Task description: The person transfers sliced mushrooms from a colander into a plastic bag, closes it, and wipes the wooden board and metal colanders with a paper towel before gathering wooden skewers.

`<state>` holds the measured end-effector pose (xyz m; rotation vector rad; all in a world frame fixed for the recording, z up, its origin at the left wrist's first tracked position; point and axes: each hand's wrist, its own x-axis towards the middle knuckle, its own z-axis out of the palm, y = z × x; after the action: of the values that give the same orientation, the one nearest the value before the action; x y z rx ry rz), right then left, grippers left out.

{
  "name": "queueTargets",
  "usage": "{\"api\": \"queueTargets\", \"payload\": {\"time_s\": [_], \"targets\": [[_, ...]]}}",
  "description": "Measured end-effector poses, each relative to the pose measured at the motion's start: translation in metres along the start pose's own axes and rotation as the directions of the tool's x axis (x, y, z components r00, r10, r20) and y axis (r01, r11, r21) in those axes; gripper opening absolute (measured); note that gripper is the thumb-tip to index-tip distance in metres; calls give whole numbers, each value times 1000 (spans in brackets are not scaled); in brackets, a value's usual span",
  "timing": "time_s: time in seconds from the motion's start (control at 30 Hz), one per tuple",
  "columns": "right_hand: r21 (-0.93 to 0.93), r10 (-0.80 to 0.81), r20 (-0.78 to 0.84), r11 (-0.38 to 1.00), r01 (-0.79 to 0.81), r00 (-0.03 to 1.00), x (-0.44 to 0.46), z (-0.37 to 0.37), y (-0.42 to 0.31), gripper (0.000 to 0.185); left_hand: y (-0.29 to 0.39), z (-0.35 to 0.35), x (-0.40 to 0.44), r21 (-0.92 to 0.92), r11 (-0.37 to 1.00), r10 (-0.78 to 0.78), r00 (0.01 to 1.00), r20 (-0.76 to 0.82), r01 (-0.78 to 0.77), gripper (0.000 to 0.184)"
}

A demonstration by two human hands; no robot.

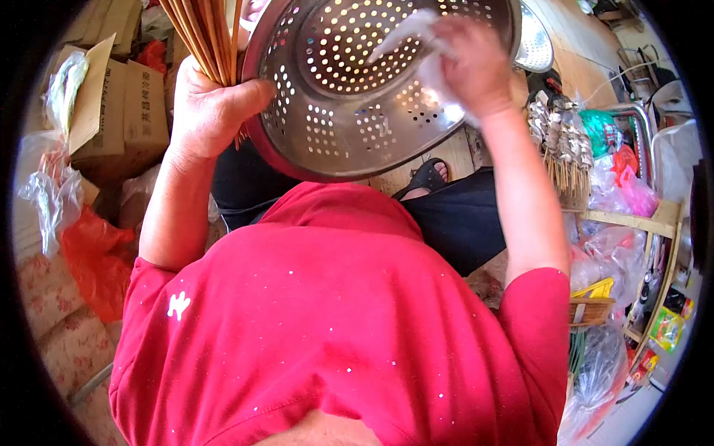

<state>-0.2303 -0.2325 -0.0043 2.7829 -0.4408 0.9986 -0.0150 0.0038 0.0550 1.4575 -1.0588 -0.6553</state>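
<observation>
My left hand (pixel 212 111) is closed round a bundle of thin wooden sticks (pixel 199 37), its thumb pressed on the rim of a metal colander (pixel 335 141). The colander tilts toward me above my lap, its round holes showing light. Over its inside on the right, my right hand (pixel 476 67) is closed on a limp white cloth-like piece (pixel 407 33), part of which hangs toward the colander's middle. Motion blurs this hand, and its fingers are partly hidden.
An opened cardboard box (pixel 123 111) and a red plastic bag (pixel 97 241) lie at left. Skewers with greyish pieces (pixel 561 141) stand at right, near a pink bag (pixel 636 193) and a wooden frame (pixel 666 215). Another perforated metal vessel (pixel 537 41) is behind the colander.
</observation>
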Motion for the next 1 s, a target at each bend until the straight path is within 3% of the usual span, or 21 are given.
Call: {"api": "queueTargets", "payload": {"time_s": [0.03, 0.07, 0.13, 0.17, 0.2, 0.27, 0.33, 0.4, 0.47, 0.53, 0.6, 0.67, 0.73, 0.8, 0.87, 0.9, 0.93, 1.0], "targets": [[-81, 27, -11, 996, -27, 1000, 9, -7, 11, 41, 3, -1, 0, 0, 1000, 13, 1000, 12, -13, 38], [-47, 54, 6, 997, -53, 999, 8, -2, 24, 43, 5, -2, 0, 0, 1000, 28, 999, 25, -28, 39], [-122, 85, 111, 990, -72, 990, -10, 14, 23, 44, 6, -3, 1, 27, 998, 52, 999, 10, -52, 38], [-56, 194, 206, 981, -186, 959, -21, 20, 14, 44, 8, 0, 2, -60, 994, 90, 996, -15, -91, 31], [16, 215, 182, 975, -222, 959, -32, 26, 2, 43, 10, 4, 2, -146, 981, 125, 991, -42, -130, 24], [59, 211, 279, 970, -236, 937, -51, 37, -20, 39, 9, 7, 4, -144, 974, 167, 982, -82, -178, 21], [286, 213, 360, 901, -325, 908, -66, 49, -41, 34, 10, 8, 5, 17, 966, 259, 963, -68, -258, 19], [397, 203, 412, 838, -376, 888, -71, 49, -62, 31, 7, 12, 7, -29, 970, 238, 969, -69, -240, 19], [457, 172, 401, 813, -360, 900, -72, 43, -70, 29, -2, 12, 16, 3, 948, 318, 946, -62, -318, 19], [592, 77, 496, 699, -401, 865, -74, 31, -77, 29, -2, 13, 18, 46, 950, 311, 947, -83, -308, 19], [617, 76, 425, 705, -350, 902, -88, 28, -74, 28, -3, 13, 18, 80, 967, 246, 966, -76, -240, 18], [608, -41, 610, 666, -433, 791, -93, 19, -65, 26, -7, 13, 22, 76, 968, 246, 966, -81, -240, 17], [612, -1, 604, 642, -462, 797, -89, 11, -55, 23, -8, 14, 22, 88, 962, 268, 958, -104, -260, 17], [587, 297, 469, 599, -544, 832, -76, 7, -41, 25, -9, 14, 21, 52, 974, 223, 968, -116, -219, 17], [411, 392, 193, 800, -436, 900, -61, 16, -21, 29, -8, 14, 20, 135, 962, 252, 961, -114, -236, 18], [272, 364, 114, 883, -382, 924, -56, 24, -10, 27, -8, 13, 19, 138, 962, 253, 961, -112, -237, 18], [275, 363, 112, 883, -380, 925, -54, 32, -5, 27, -8, 12, 19, 109, 966, 247, 963, -112, -235, 18], [59, 292, 107, 952, -299, 951, -58, 53, -2, 23, -10, 10, 18, 84, 970, 238, 964, -121, -229, 19]]}}
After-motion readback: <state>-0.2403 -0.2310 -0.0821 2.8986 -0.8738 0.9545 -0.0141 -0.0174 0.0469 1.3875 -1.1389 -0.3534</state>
